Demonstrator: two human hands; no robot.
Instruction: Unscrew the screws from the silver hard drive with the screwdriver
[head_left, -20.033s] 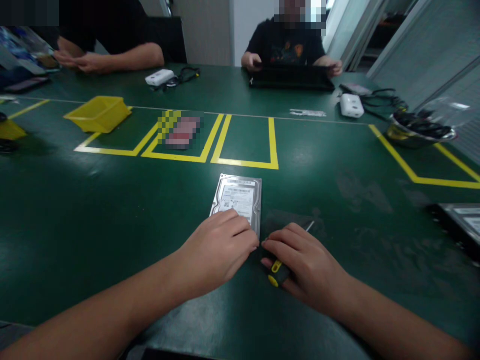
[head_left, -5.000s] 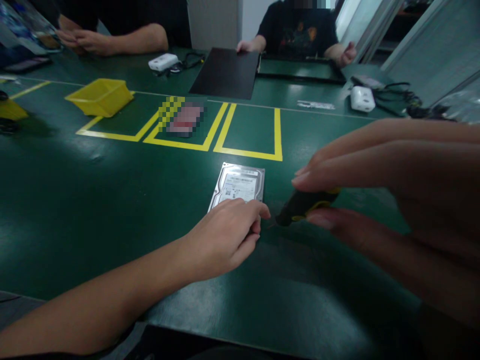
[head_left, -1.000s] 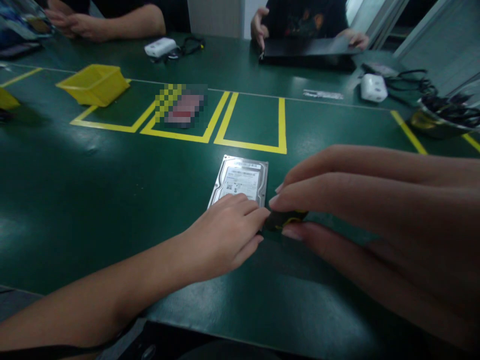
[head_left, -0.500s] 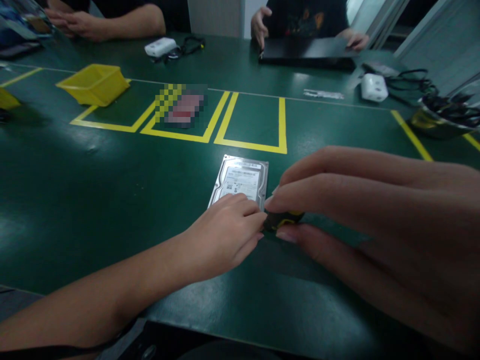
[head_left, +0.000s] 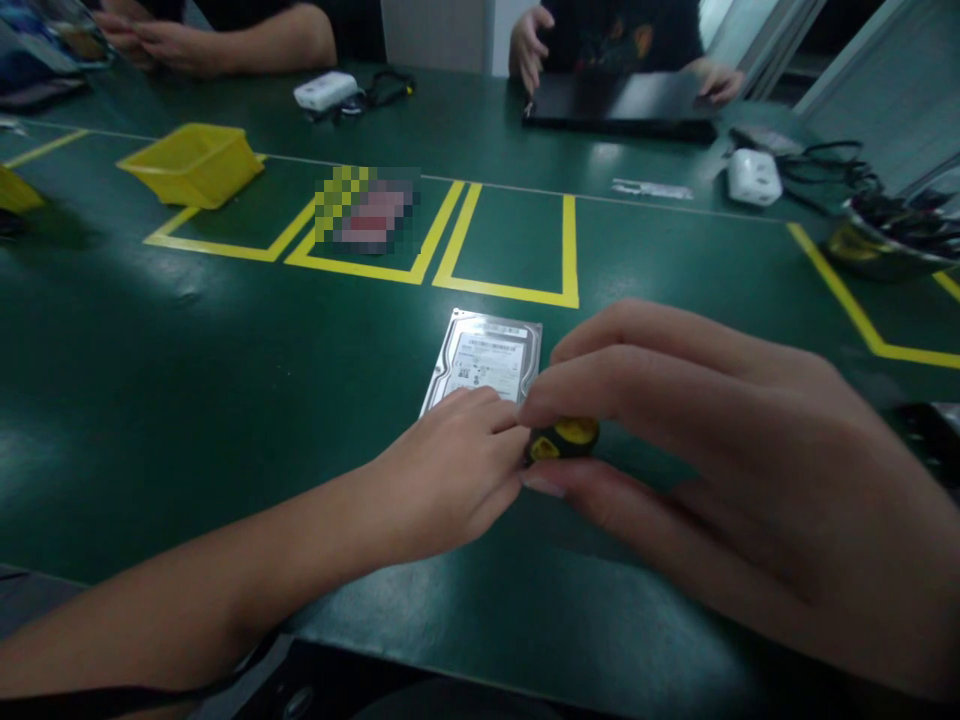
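A silver hard drive (head_left: 491,355) with a white label lies flat on the green table. Over its near end is my left hand (head_left: 461,460), fingers curled down around the drive; the fingertips are mostly hidden. My right hand (head_left: 720,450) pinches a short black-and-yellow handle, which looks like a screwdriver (head_left: 566,438), between thumb and fingers. The handle lies roughly level, its left end against my left hand's fingers. Any shaft or tip is hidden behind that hand.
Yellow tape marks off areas beyond the drive. A yellow bin (head_left: 191,168) stands at left, near a pixelated patch. Farther back are white adapters (head_left: 754,178) with cables, and a person's hands at a flat black device (head_left: 622,105). A dark bowl (head_left: 885,240) of cables stands right.
My right hand's fingers have shifted along the handle and closed nearer its left end. More of the handle's yellow shows. My left hand and the hard drive have stayed put.
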